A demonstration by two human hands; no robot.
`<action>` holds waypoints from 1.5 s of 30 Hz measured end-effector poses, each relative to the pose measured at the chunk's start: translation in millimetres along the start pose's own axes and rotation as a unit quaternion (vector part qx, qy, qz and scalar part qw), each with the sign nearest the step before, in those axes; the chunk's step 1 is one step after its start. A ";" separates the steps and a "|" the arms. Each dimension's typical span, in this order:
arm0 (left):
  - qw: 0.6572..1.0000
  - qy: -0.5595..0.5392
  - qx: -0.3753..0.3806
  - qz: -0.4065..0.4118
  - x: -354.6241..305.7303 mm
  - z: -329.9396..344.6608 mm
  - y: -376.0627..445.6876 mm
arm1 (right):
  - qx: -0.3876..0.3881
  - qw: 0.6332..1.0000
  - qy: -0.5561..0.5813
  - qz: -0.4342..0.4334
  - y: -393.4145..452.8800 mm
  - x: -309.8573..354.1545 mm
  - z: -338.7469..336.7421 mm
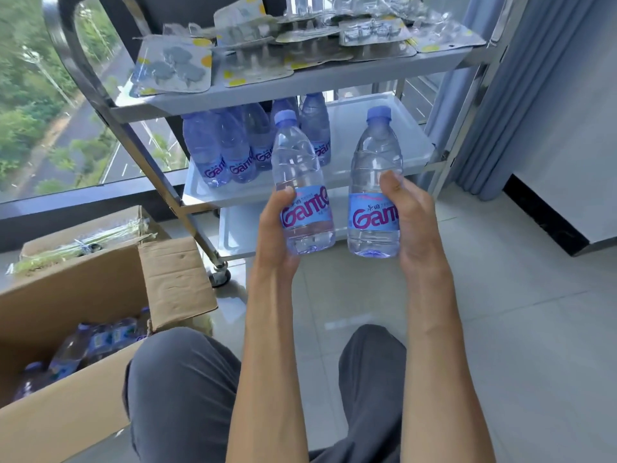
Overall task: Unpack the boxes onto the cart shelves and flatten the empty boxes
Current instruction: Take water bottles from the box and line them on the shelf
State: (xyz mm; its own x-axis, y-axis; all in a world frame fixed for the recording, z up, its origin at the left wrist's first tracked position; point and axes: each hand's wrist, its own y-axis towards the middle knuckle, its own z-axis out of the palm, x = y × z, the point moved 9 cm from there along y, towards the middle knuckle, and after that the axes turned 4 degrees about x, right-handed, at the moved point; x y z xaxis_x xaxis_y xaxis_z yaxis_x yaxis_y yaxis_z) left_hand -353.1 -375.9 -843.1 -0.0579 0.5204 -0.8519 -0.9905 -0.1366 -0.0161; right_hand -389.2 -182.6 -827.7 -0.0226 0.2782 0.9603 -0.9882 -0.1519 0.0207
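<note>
My left hand [275,228] grips one upright water bottle [300,168] by its blue label. My right hand [412,222] grips a second water bottle [375,155] the same way. Both bottles hang in the air in front of the cart's middle shelf [384,128], where several more bottles [230,148] stand on its left side. An open cardboard box [83,295] at the lower left holds several bottles [96,342]. The cart's top shelf [300,86] carries blister packs [173,66].
A second open box [80,242] with long plastic-wrapped items stands behind the first. The cart's bottom shelf [240,235] and a caster [218,277] sit near the floor. A window runs along the left, a blue curtain [494,111] on the right. My knees fill the lower centre.
</note>
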 end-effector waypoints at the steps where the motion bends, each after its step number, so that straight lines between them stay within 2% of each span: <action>1: 1.000 -0.004 0.014 -0.004 2.7 4.5 -1.0 | -0.004 1.000 -0.004 0.006 -2.3 -1.9 -1.7; 5: 0.996 0.021 0.082 -0.032 14.9 18.9 -1.2 | -0.026 0.999 0.020 0.034 -9.3 -9.3 -9.2; 7: 0.994 0.050 0.090 -0.041 18.8 23.5 3.0 | -0.040 0.997 0.043 0.047 -6.2 -9.9 -13.2; 13: 0.995 0.039 0.080 -0.047 29.2 34.9 24.7 | -0.045 0.994 0.060 0.079 18.1 -16.3 -28.5; 17: 0.996 0.033 0.060 -0.060 42.6 47.3 47.2 | -0.028 0.998 0.031 0.052 35.9 -11.5 -47.8; 20: 0.995 -0.012 0.042 -0.093 62.8 58.4 65.9 | -0.045 0.998 0.000 0.036 46.8 -6.2 -66.8; 23: 0.992 0.008 -0.006 -0.122 84.6 62.8 80.8 | -0.079 0.995 -0.034 0.042 58.4 -5.3 -86.1; 26: 0.989 0.100 -0.088 -0.067 82.5 44.1 97.2 | -0.112 0.991 -0.045 0.056 73.1 -11.2 -95.1; 28: 0.982 0.147 -0.116 -0.022 74.7 33.7 108.6 | -0.131 0.988 -0.045 0.063 85.4 -19.3 -99.6; 34: 0.965 0.214 -0.141 0.060 57.7 13.7 145.2 | -0.126 0.987 -0.093 0.031 128.4 -34.7 -93.9; 42: 0.933 0.269 -0.216 0.098 49.4 -18.0 181.3 | -0.101 0.977 -0.176 -0.059 195.7 -41.8 -53.5; 45: 0.928 0.289 -0.196 0.130 54.5 1.0 194.7 | -0.103 0.969 -0.213 -0.066 223.1 -43.0 -52.1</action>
State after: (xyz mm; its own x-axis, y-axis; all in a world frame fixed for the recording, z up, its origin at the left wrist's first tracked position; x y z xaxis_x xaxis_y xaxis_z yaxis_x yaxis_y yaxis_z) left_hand -549.2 -373.3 -892.1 -0.0993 -0.0975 -0.9903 -0.8245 -0.5491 0.1368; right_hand -616.6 -179.0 -878.9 0.1276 -0.1405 0.9818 -0.9884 0.0639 0.1376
